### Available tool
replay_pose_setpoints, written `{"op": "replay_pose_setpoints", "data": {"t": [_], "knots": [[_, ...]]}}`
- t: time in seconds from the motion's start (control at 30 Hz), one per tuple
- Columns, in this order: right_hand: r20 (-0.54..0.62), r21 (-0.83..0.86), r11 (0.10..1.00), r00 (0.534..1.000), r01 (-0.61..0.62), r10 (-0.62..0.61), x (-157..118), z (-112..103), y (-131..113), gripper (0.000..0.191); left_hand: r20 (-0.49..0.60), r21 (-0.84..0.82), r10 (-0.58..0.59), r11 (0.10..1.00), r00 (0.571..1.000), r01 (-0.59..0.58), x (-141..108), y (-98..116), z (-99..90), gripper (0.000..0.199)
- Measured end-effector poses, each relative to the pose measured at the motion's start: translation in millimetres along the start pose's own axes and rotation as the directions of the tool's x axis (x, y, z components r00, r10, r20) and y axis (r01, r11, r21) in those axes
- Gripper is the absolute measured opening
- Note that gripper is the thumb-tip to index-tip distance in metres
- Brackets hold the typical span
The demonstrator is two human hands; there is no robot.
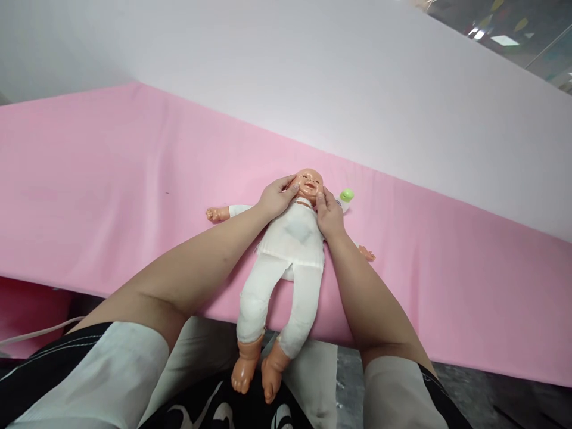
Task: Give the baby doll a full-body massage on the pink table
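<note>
A baby doll (295, 238) with a white cloth body lies on its back on the pink padded surface. Its plastic head points away from me and its feet hang over the near edge. My left hand (277, 198) is closed against one side of the doll's head, thumb along the cheek. On the other side, my right hand (329, 214) cups the cheek and jaw, so the head sits between both hands. Just beyond my right hand lies a small bottle with a green cap (347, 195), partly hidden by that hand.
The pink padded surface (111, 179) runs across the view, with a white wall (286, 65) behind it. A glass pane (522, 42) shows at the upper right. At the lower left, a pale cable (40, 329) passes in front of something red.
</note>
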State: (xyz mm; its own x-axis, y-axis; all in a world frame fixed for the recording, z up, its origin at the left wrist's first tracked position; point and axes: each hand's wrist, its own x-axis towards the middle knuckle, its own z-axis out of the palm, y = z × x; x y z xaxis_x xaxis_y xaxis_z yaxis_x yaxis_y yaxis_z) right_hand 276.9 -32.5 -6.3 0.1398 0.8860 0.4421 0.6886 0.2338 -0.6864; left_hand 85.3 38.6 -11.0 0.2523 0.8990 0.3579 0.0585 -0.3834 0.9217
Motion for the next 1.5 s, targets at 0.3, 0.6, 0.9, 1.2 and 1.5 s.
{"op": "replay_pose_setpoints", "data": {"t": [0.3,0.6,0.9,1.2,1.5], "knots": [[-0.044,0.026,0.989,0.988,-0.144,0.145,-1.9,-0.5,-14.7,0.079,0.016,0.067,-0.019,0.998,1.000,0.018,-2.0,1.5,0.0,0.086],[-0.022,-0.031,0.996,0.996,-0.082,0.081,1.3,0.5,-1.4,0.073,0.026,-0.031,-0.009,0.999,1.000,0.010,-1.7,1.4,-1.4,0.069],[-0.059,0.056,0.995,0.995,-0.083,0.087,1.6,1.0,1.5,0.073,-0.005,-0.159,-0.033,0.987,0.999,0.032,6.3,-17.0,3.3,0.062],[-0.028,0.096,0.989,0.993,-0.110,0.113,-1.0,-0.2,-9.6,0.078,0.023,0.024,0.009,1.000,1.000,-0.010,-2.3,1.1,-0.7,0.070],[-0.045,0.085,0.986,0.988,-0.146,0.150,1.5,3.1,-3.6,0.079,0.003,0.088,-0.024,0.996,1.000,0.024,-2.6,4.5,-0.3,0.075]]}}
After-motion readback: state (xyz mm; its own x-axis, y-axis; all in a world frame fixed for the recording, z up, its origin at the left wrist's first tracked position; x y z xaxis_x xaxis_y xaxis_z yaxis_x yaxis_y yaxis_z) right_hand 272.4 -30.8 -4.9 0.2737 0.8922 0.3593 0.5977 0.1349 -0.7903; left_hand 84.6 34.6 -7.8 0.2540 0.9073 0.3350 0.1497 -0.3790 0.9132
